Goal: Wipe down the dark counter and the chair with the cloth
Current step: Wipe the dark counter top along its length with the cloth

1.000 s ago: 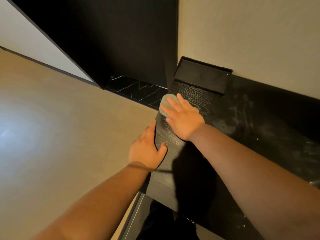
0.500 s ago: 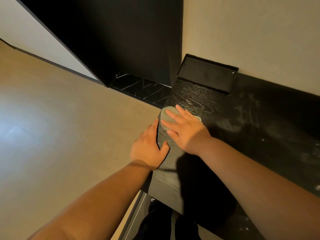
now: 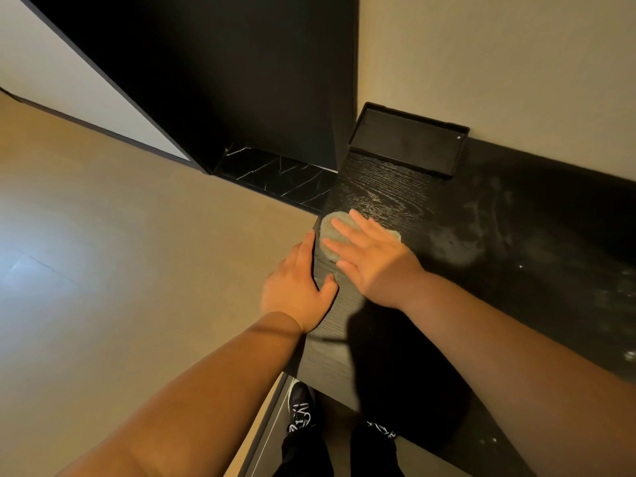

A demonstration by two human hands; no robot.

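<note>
Drawing cloth (image 3: 329, 231) back from tray (image 3: 399, 160); right hand (image 3: 375, 259) flat, fingers straight, pressing it on dark counter (image 3: 378, 194); left hand (image 3: 296, 290) apparently clasps edge; smears (image 3: 454, 246) remain rightward; chair outstanding.

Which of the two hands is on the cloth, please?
The right hand, fingers flat on the cloth; the left hand holds the counter edge instead.
</note>
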